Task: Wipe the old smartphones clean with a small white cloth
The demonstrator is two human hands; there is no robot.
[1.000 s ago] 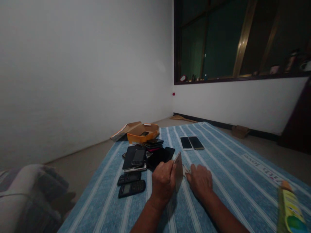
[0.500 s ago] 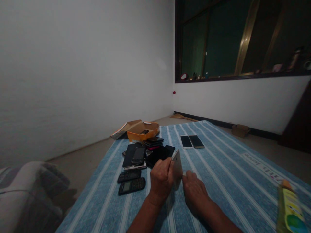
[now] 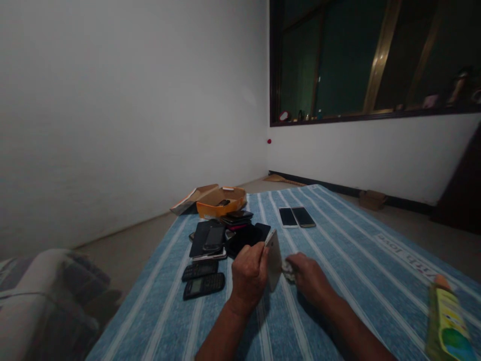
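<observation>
My left hand (image 3: 248,275) is closed round a gold-backed smartphone (image 3: 274,259), held upright on its edge above the blue striped cloth (image 3: 353,281). My right hand (image 3: 308,278) is beside the phone's back, fingers pinched on a small pale object (image 3: 288,268) that I cannot make out. Just beyond the hands lies a pile of dark phones (image 3: 229,234). Two keypad phones (image 3: 201,279) lie to the left of my left hand.
Two smartphones (image 3: 296,217) lie side by side farther out on the cloth. An orange cardboard box (image 3: 221,200) with its flap open sits at the cloth's far left corner. A yellow-green bottle (image 3: 447,322) lies at the lower right. A bundle of fabric is on the floor at left.
My right hand lifted from lying flat on the cloth and closed on a small pale object next to the phone. The left hand kept hold of the phone, drawing slightly nearer.
</observation>
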